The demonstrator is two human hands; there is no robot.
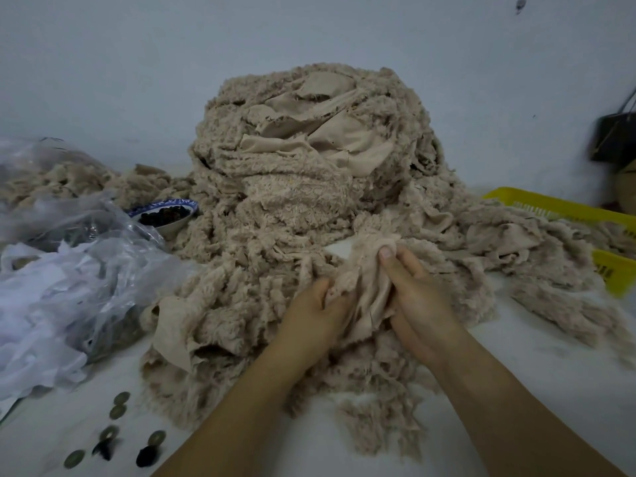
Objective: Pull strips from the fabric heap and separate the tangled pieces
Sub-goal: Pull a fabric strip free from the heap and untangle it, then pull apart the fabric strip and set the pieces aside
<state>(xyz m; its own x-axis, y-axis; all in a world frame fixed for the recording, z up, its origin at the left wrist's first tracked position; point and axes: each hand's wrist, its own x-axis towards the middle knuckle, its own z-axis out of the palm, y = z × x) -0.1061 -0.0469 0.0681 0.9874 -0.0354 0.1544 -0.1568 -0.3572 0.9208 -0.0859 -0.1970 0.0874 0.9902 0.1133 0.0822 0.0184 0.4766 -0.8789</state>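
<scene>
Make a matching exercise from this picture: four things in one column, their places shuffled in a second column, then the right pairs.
Things
1. blue-rimmed bowl
2. yellow basket
3. coins
4. fabric strip

Places
A. right of the fabric heap, partly under fabric
B. loose on the near left of the table
C. at the heap's left foot
D. held between the left hand and the right hand

Pairs: 1-C, 2-A, 3-B, 4-D
</scene>
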